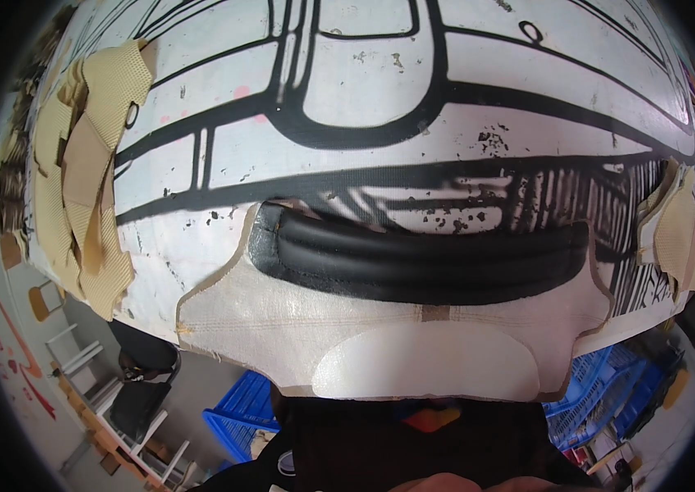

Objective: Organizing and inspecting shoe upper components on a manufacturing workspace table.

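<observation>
On the table's near side lies a pale, shaped fabric panel [233, 322] with stitched seams and notched sides. A curved, padded black strip [413, 261] lies along its far edge. A smooth whitish oval piece [425, 361] sits at its near edge, with a small brown tab [435, 312] between the two. Only slivers of skin [438, 484] show at the lower edge, below the panel and apart from it. I cannot make out which hand they belong to, and no fingers can be told apart.
The white table [192, 176] carries bold black line drawings. Beige mesh-textured pieces [118, 90] overlap at its left edge; more beige pieces [684, 225] lie at the right. Blue crates [241, 410] stand below the near edge, and a black chair [138, 402] is at the lower left.
</observation>
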Demonstrator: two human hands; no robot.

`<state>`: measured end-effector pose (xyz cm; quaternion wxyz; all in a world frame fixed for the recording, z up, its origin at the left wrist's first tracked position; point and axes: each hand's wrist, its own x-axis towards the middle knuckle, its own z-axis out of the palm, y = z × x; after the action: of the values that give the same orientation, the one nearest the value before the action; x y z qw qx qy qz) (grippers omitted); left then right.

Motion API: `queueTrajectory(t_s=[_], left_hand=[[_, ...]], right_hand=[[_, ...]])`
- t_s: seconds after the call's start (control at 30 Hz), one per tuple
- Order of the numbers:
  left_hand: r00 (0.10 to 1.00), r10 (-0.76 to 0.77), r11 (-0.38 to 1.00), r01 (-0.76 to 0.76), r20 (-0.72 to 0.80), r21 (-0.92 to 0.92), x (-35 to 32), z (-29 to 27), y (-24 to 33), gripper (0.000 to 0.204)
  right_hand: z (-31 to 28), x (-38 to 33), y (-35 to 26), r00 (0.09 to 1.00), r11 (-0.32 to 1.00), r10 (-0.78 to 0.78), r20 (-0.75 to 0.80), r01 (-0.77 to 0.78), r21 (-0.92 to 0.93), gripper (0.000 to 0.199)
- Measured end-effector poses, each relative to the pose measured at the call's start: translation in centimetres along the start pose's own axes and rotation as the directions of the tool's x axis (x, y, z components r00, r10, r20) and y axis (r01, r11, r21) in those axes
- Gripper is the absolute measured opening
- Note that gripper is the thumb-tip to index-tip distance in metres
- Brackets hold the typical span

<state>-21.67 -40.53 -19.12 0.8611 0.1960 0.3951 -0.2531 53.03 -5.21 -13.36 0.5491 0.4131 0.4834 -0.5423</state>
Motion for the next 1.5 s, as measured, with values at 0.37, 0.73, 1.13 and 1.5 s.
queueTrajectory(t_s=[0.37, 0.73, 1.13, 1.5], left_hand=[[0.984, 0.003, 0.996, 0.013, 0.178, -0.092, 3.2, 1.7, 1.2, 0.038], [0.972, -0.065, 0.981, 0.104, 0.226, -0.165, 1.9, 2.2, 1.7, 0.038], [0.984, -0.132, 0.961, 0.157, 0.121, -0.228, -1.9, 0.1, 5.2, 0.038], [0.684, 0.302, 0.914, -0.405, -0.663, -0.001, -16.9, -6.6, 17.7, 0.033]], right_hand=[[-2.1, -6.3, -1.4, 0.984, 0.992, 0.123, 0.133, -0.117, -0.05, 0.037], [-3.9, -5.6, -4.4, 0.972, 0.992, 0.102, 0.212, -0.085, -0.091, 0.038], [-8.8, -4.5, -9.4, 0.986, 0.987, -0.009, 0.167, 0.035, -0.155, 0.039], [-15.8, -9.2, -20.3, 0.858, 0.852, -0.344, -0.382, 0.114, -0.511, 0.043]])
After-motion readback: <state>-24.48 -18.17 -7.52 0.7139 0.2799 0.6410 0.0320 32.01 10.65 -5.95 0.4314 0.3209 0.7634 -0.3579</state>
